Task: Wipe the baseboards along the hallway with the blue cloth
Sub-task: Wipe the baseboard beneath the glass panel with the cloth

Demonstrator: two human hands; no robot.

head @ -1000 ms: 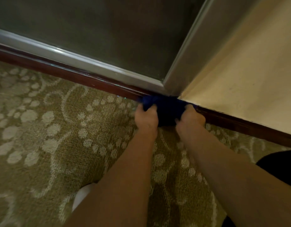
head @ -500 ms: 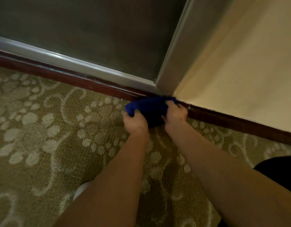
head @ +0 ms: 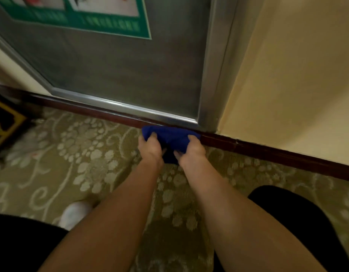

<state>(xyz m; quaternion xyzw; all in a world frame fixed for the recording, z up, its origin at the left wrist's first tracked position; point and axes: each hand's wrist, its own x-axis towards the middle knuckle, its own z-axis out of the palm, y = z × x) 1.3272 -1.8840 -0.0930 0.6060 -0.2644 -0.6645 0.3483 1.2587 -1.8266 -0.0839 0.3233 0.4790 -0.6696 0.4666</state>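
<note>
The blue cloth (head: pixel 170 137) is bunched against the dark red baseboard (head: pixel 267 151), just below the lower right corner of a metal-framed panel. My left hand (head: pixel 151 147) grips the cloth's left end with curled fingers. My right hand (head: pixel 191 151) grips its right end the same way. Both hands press the cloth onto the baseboard where it meets the carpet. The cloth hides the stretch of baseboard behind it.
A grey panel with a silver metal frame (head: pixel 211 75) and a green-edged poster (head: pixel 110 24) stands above the baseboard. A cream wall (head: pixel 299 75) runs to the right. Patterned olive carpet (head: pixel 81 154) covers the floor. My white shoe (head: pixel 75 213) is at lower left, a dark mat (head: pixel 4 122) at far left.
Both hands have slid the cloth leftward along the baseboard, from the wall corner to under the panel's frame. The view has tilted up, showing the poster.
</note>
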